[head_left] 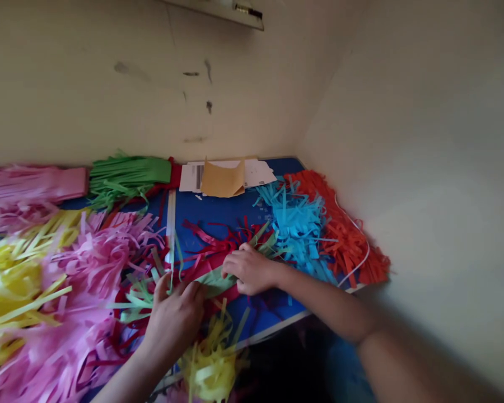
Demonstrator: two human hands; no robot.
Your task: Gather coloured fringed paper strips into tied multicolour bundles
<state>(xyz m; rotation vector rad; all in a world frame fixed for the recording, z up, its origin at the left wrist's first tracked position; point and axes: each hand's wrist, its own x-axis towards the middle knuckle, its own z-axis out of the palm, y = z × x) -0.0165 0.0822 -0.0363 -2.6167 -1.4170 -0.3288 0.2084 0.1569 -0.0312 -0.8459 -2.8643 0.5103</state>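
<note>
Both my hands work on a light green tissue-paper tassel [218, 282] with fringed ends, which lies across a dark red one [212, 260]. My left hand [180, 305] has its fingers curled at the green strip's left part, beside the fringe. On the right part of the strip, my right hand [250, 270] presses with bent fingers, gripping the paper. The fingertips of both hands are partly hidden. Yellow fringe [214, 364] hangs at the table's front edge, just below the hands.
Pink [96, 285] and yellow [12, 280] fringe piles cover the left side. Green fringe [130, 170] lies behind. Blue [298, 218] and orange [348, 240] fringe with a white cord [363, 254] sit right, near the wall. Cards [224, 178] lie at the back of the blue table [193, 207].
</note>
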